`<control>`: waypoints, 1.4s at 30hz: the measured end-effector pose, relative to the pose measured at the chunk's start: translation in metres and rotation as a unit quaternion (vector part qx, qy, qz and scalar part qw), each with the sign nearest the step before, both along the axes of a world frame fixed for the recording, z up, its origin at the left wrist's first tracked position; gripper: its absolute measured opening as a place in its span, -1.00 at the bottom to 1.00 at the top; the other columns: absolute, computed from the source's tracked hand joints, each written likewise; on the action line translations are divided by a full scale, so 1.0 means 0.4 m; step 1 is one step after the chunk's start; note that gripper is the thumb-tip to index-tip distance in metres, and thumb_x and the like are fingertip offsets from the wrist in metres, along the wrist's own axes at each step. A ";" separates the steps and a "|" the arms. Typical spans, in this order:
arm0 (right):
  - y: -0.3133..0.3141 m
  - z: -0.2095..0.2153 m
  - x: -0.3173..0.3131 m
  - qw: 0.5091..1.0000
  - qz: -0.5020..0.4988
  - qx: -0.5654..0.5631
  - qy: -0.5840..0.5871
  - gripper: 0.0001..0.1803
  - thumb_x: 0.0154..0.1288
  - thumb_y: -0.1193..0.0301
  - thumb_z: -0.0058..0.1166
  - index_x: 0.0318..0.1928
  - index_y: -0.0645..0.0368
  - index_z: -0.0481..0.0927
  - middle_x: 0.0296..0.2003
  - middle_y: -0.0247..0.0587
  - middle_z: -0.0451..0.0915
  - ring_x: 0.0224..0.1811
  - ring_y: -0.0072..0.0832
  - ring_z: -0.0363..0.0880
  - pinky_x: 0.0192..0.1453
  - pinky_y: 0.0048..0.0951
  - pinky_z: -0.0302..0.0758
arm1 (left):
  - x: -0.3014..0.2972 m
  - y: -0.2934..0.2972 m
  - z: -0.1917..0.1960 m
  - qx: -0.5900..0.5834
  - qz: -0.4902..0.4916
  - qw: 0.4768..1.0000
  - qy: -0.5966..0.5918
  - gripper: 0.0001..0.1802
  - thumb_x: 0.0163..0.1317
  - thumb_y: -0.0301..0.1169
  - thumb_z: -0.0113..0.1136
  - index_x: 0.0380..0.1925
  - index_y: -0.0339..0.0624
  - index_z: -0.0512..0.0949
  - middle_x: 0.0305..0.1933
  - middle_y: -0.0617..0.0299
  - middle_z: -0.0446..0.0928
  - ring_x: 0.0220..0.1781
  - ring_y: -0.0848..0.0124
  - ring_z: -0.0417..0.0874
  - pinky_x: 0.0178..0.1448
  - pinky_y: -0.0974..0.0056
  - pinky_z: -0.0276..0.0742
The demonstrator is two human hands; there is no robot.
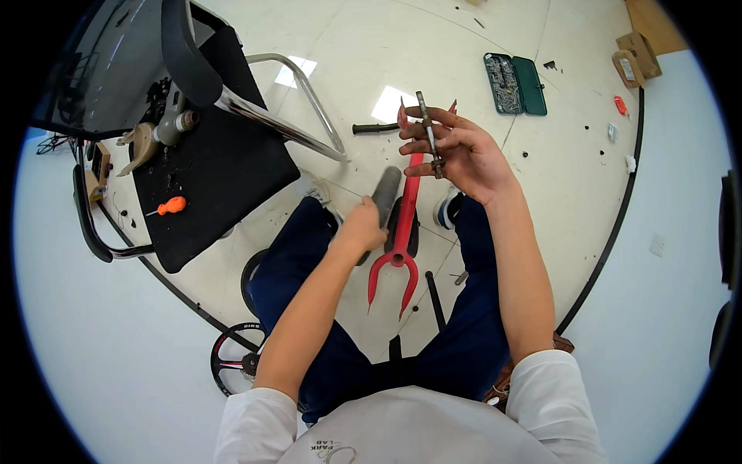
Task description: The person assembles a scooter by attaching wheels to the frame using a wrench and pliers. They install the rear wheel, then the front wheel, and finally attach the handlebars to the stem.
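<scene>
My right hand is raised above my knees and grips a thin metal axle rod with nuts on it, held nearly upright. My left hand is closed around a grey cylindrical handle grip. A red bicycle frame piece with forked ends stands between my legs, running from under the right hand down to a fork near the floor. The left hand sits just left of this red piece.
A black chair with chrome arms stands at left, carrying an orange-handled screwdriver and small parts. A black grip lies on the floor ahead. An open green tool case and a cardboard box lie farther right. A small wheel lies by my left leg.
</scene>
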State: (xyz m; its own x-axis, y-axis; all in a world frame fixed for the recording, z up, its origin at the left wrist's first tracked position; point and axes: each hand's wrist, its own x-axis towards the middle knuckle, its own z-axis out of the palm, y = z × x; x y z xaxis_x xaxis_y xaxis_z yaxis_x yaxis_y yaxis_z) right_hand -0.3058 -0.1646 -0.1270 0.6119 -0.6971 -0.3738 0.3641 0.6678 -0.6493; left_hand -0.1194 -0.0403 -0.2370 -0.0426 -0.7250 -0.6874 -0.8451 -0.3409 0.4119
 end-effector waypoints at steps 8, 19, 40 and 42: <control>0.004 0.010 0.030 0.997 0.017 -0.011 0.080 -0.51 0.37 0.32 -0.06 0.21 0.37 0.43 -0.06 0.01 0.61 -0.20 -0.37 0.64 -0.29 -0.36 0.65 | -0.035 -0.083 0.083 -0.079 0.098 0.982 0.144 -0.64 0.30 -0.29 0.07 -0.15 -0.44 0.51 -0.20 -0.20 0.63 -0.11 -0.07 0.67 -0.07 0.06 0.57; 0.016 -0.025 0.038 0.989 0.092 -0.031 0.111 -0.75 0.38 0.37 0.04 -0.10 0.32 0.43 -0.29 0.02 0.68 -0.55 -0.52 0.54 -0.62 -0.54 0.39 | 0.050 -0.188 0.231 -0.195 0.308 0.827 0.428 -0.81 0.30 -0.41 0.22 -0.20 -0.33 0.59 -0.31 0.23 0.60 -0.38 0.53 0.54 -0.32 0.43 0.43; 0.003 -0.030 0.035 0.966 -0.025 -0.147 0.212 -0.69 0.25 0.55 0.20 -0.02 0.45 0.57 -0.21 -0.02 0.68 -0.28 -0.38 0.71 -0.13 -0.45 0.70 | 0.103 -0.189 0.239 -0.198 0.417 0.735 0.496 -0.80 0.37 -0.47 0.09 -0.13 -0.43 0.48 -0.23 0.03 0.61 -0.15 0.22 0.72 -0.09 0.27 0.65; -0.002 -0.031 0.034 0.963 -0.041 -0.149 0.220 -0.70 0.24 0.60 0.20 -0.03 0.50 0.55 -0.21 0.02 0.68 -0.19 -0.31 0.73 -0.07 -0.41 0.71 | 0.099 -0.189 0.244 -0.194 0.424 0.730 0.500 -0.80 0.38 -0.48 0.08 -0.12 -0.43 0.47 -0.22 0.02 0.61 -0.14 0.22 0.72 -0.08 0.27 0.65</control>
State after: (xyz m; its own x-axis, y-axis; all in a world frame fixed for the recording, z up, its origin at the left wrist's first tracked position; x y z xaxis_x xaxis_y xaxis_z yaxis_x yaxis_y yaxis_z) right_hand -0.2922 -0.1655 -0.1393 0.3787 -0.8525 -0.3602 0.0536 0.4088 -0.9111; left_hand -0.0796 -0.1160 -0.1395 0.1941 -0.9140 -0.3562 0.3913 -0.2609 0.8825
